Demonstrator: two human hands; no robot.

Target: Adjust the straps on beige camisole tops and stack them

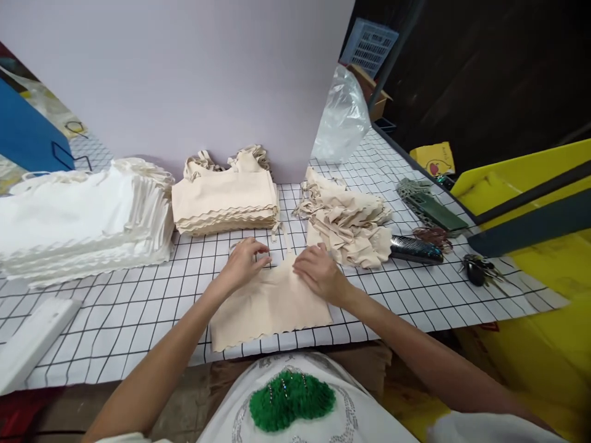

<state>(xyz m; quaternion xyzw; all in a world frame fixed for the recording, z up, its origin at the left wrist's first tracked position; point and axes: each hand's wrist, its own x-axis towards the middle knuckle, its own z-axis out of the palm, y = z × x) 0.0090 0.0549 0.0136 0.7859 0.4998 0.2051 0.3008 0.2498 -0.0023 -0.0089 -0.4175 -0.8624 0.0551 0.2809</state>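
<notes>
A beige crop top [270, 307] lies flat on the grid-patterned table [138, 307], straps pointing away from me. My left hand [244, 261] rests on its upper left corner with fingers curled, pinching the fabric near a strap. Over on the upper right corner, my right hand [318, 271] presses down, fingers bent on the cloth. Behind the top stands a neat stack of folded beige tops [226, 200]. A loose heap of unfolded beige tops [348, 224] lies to the right of my right hand.
A large pile of white tops [78, 218] fills the left side. A white board [184, 80] stands upright at the back, with a clear plastic bag [344, 117] beside it. A hairbrush [415, 249], keys [480, 269] and a phone [431, 206] lie at the right; a yellow bin [530, 184] stands beyond.
</notes>
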